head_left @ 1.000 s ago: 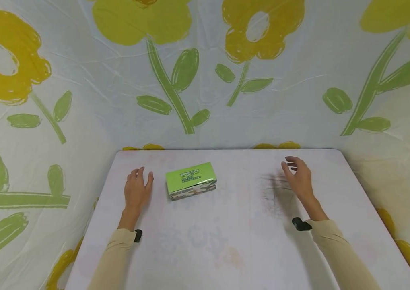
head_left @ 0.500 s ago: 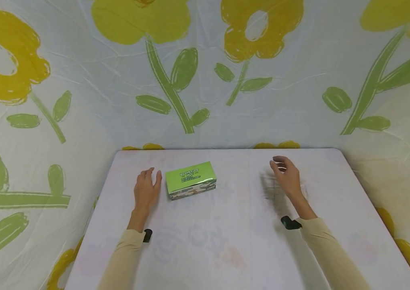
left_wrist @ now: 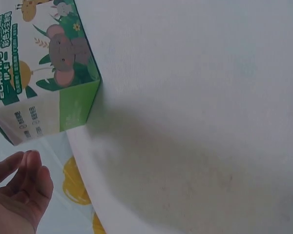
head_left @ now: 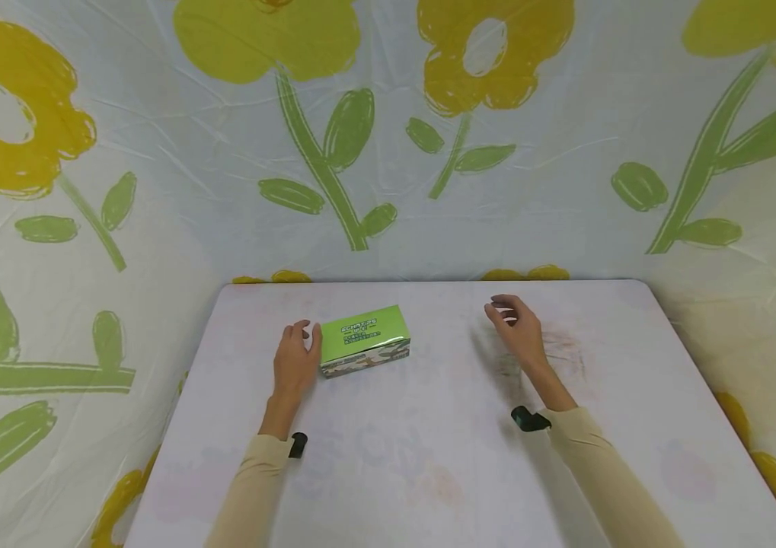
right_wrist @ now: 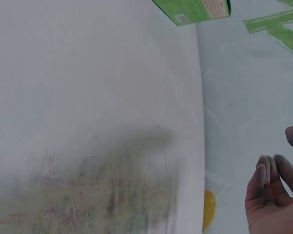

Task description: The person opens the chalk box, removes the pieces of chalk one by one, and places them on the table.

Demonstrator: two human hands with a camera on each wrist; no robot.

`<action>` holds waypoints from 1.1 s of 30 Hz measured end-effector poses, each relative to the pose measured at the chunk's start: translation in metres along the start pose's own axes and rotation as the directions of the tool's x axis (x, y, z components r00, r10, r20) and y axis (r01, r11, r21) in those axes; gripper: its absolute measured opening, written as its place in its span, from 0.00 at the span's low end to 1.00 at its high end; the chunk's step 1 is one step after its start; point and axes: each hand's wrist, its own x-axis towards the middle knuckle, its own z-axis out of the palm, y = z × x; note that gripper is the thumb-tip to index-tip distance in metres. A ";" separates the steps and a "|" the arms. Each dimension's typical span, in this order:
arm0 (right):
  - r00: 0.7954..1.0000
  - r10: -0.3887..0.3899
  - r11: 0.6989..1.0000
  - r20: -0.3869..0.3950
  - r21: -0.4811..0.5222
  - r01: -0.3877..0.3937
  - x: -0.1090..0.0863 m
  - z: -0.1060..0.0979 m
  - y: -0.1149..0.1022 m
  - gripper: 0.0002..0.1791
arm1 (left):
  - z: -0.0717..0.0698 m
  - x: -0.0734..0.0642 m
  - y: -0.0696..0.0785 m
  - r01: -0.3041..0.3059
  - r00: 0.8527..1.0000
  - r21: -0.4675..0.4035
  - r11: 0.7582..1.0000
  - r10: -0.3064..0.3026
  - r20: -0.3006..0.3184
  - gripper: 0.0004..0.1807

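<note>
A chalk box (head_left: 365, 335) with a bright green lid lies at a slant on the table, left of centre. Its side (left_wrist: 49, 63) shows cartoon animals and the print ECHO TIPS. My left hand (head_left: 295, 365) is at the box's left end, thumb overlapping its edge in the head view. The left wrist view shows a small gap between the left hand's fingers (left_wrist: 33, 158) and the box. Off to the right, my right hand (head_left: 519, 332) hovers over the table with loosely bent fingers, holding nothing; the box's corner (right_wrist: 193, 9) appears at the top of its wrist view.
The white table (head_left: 456, 441) carries coloured smudges (head_left: 562, 354) beneath and right of my right hand. Behind the table and along its sides hangs a flower-printed cloth (head_left: 209, 152). Black wrist cameras show at both cuffs.
My left hand has moved right, from clear of the box to its left end. The right hand has moved left over the table. The box has stayed in place.
</note>
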 end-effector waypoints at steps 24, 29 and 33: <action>0.976 0.079 0.992 0.203 0.078 -0.097 -0.004 0.046 -0.014 0.25 | 0.020 -0.006 0.012 0.014 1.000 -0.253 0.967 -0.020 -0.024 0.21; 0.968 0.086 0.991 0.237 0.077 -0.107 -0.005 0.055 -0.016 0.26 | 0.023 -0.006 0.017 0.005 1.000 -0.287 0.958 -0.011 -0.018 0.21; 0.963 0.075 0.990 0.258 0.095 -0.103 -0.006 0.062 -0.018 0.25 | 0.026 -0.006 0.019 -0.007 1.000 -0.316 0.949 0.003 -0.014 0.20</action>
